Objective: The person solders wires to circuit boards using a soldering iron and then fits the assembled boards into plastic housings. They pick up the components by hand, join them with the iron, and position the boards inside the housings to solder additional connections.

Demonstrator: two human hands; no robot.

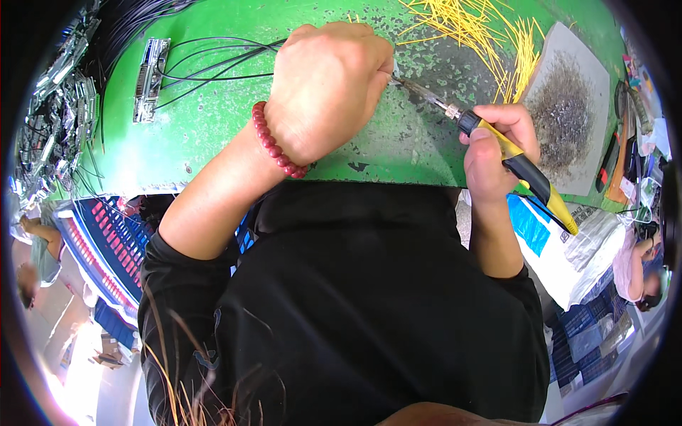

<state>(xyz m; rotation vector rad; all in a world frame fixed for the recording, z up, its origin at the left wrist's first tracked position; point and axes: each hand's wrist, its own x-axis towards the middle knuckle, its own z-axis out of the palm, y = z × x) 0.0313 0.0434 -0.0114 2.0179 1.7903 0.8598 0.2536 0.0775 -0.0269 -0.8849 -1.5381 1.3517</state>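
My left hand (330, 85), with a red bead bracelet (268, 142) at the wrist, is closed over the green tabletop (213, 153). Black wires (213, 78) run into it from a shiny metal-and-clear strip (149, 82) lying to its left. The fingers pinch at the hand's right side, and the exact wire end is mostly hidden. My right hand (497, 145) is wrapped round a yellow-and-black soldering iron (529, 167), held like a pen. Its tip points up and left, close by the left fingertips; whether it touches anything there I cannot tell.
Loose yellow wires (469, 32) lie at the far middle right. A grey board (590, 78) with dark residue sits right of the iron. Heaped metal strips (67, 106) fill the left side. Below the table edge are a blue crate (117, 238) and white bag (568, 263). People show at both rims.
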